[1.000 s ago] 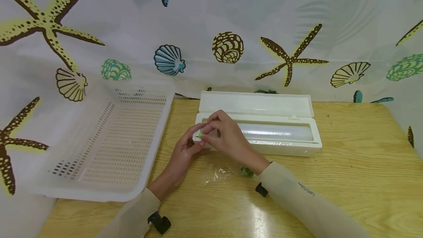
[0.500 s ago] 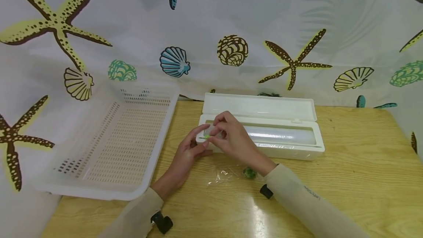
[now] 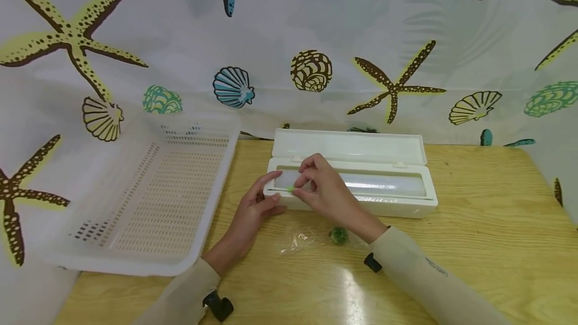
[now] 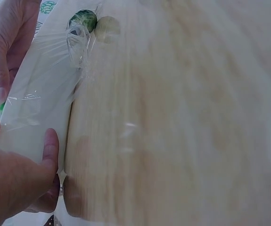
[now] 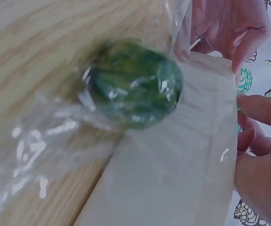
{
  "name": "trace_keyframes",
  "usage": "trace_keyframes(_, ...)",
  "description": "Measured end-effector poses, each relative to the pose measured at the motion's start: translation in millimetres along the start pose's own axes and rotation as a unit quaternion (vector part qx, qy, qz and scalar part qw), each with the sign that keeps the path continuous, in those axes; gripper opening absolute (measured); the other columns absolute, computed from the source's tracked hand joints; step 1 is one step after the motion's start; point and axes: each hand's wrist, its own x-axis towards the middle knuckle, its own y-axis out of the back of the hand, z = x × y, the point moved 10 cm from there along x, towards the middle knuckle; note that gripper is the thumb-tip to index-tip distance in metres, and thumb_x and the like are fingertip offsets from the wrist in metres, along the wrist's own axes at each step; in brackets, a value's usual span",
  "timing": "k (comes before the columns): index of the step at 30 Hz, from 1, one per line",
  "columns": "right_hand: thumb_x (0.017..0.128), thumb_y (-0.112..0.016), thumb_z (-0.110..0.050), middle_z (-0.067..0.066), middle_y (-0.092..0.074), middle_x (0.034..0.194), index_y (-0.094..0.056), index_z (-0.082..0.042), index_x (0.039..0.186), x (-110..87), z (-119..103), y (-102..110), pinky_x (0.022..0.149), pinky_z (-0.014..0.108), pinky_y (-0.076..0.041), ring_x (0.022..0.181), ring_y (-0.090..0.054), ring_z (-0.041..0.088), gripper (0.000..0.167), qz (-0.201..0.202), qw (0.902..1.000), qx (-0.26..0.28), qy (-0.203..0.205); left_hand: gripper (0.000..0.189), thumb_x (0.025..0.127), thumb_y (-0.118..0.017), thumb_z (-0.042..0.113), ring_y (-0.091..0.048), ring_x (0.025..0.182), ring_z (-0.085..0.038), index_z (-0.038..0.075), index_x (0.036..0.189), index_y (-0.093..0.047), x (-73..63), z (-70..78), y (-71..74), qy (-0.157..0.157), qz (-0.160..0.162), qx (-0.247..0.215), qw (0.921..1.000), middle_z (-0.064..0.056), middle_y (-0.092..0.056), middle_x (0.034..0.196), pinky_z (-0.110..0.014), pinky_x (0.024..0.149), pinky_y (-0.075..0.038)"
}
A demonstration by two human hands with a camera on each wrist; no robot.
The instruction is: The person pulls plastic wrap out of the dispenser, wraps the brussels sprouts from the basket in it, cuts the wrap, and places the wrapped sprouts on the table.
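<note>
A white cling film dispenser [image 3: 393,208] stands on the table with its lid raised and a film roll [image 3: 384,183] inside. My left hand [image 3: 250,212] grips its left end, thumb at the front wall. My right hand [image 3: 327,187] pinches the small green slide cutter [image 3: 290,189] on the dispenser's front top edge, near the left end. Clear cling film [image 3: 300,240] hangs over the front wall onto the table. On the table in front, a round leafy green vegetable [image 3: 337,235], like a Brussels sprout, lies under the film; the right wrist view shows the vegetable [image 5: 135,84] close, film-covered.
A large white plastic basket [image 3: 198,237] with slotted walls and base stands left of the dispenser. Behind the wooden table [image 3: 492,224] hangs a cloth [image 3: 271,24] with starfish and shell prints. The raised lid [image 3: 347,145] stands near this cloth.
My right hand has slid the green cutter a little to the right along the dispenser's front edge. The left hand keeps its grip on the left end. The head view shifts slightly.
</note>
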Motion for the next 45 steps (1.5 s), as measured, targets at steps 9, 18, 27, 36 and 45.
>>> trace_keyframes(9, 0.096, -0.085, -0.005, 0.011, -0.058, 0.124, -0.078, -0.002, 0.096, -10.4, 8.9, 13.5, 0.078, 0.033, -0.058, 0.084, -0.059, 0.015, 0.008, 0.000, 0.9999, -0.009, -0.013, 0.052, 0.113, -0.057, 0.006, -0.057, 0.118, -0.024, 0.011, 0.164, -0.047, 1.1, -2.9, -2.8, 0.003, -0.008, 0.004, 1.0000, -0.017, -0.048, 0.131, -0.040, 0.103, -0.057)
trace_keyframes(18, 0.097, -0.085, -0.005, 0.011, -0.058, 0.124, -0.076, -0.004, 0.095, -16.1, 15.7, 21.1, 0.078, 0.032, -0.058, 0.083, -0.059, 0.015, 0.009, -0.012, 0.9997, -0.009, -0.021, 0.052, 0.112, -0.055, 0.004, -0.058, 0.119, -0.025, 0.011, 0.164, -0.046, 1.8, -3.2, -7.3, -0.004, -0.010, 0.000, 0.9999, -0.018, -0.048, 0.133, -0.042, 0.104, -0.058)
trace_keyframes(27, 0.097, -0.085, -0.005, 0.010, -0.059, 0.123, -0.076, -0.007, 0.092, -23.4, 26.5, 29.8, 0.074, 0.033, -0.058, 0.084, -0.062, 0.016, 0.010, -0.010, 0.9997, 0.004, -0.023, 0.052, 0.113, -0.055, 0.003, -0.058, 0.117, -0.026, 0.010, 0.163, -0.047, 1.4, -2.1, -7.7, -0.009, -0.008, 0.004, 0.9999, -0.018, -0.048, 0.129, -0.044, 0.103, -0.058)
trace_keyframes(36, 0.097, -0.084, -0.006, 0.012, -0.060, 0.124, -0.076, -0.003, 0.098, -21.6, 23.5, 23.5, 0.072, 0.030, -0.057, 0.080, -0.061, 0.013, 0.008, -0.012, 0.9999, 0.006, -0.007, 0.060, 0.112, -0.066, 0.015, -0.060, 0.119, -0.026, 0.025, 0.167, -0.045, -0.1, -3.7, 1.5, 0.002, -0.009, 0.063, 0.9980, -0.018, -0.050, 0.145, -0.041, 0.098, -0.061)
trace_keyframes(45, 0.096, -0.087, -0.012, 0.009, -0.061, 0.129, -0.078, -0.008, 0.103, -20.8, 27.4, 25.1, 0.077, 0.032, -0.056, 0.084, -0.061, 0.014, 0.012, -0.015, 0.9996, -0.001, -0.024, 0.057, 0.112, -0.066, 0.020, -0.061, 0.120, -0.027, 0.026, 0.166, -0.048, 0.9, 0.8, -3.2, 0.050, -0.024, 0.106, 0.9928, -0.015, -0.049, 0.148, -0.043, 0.106, -0.056)
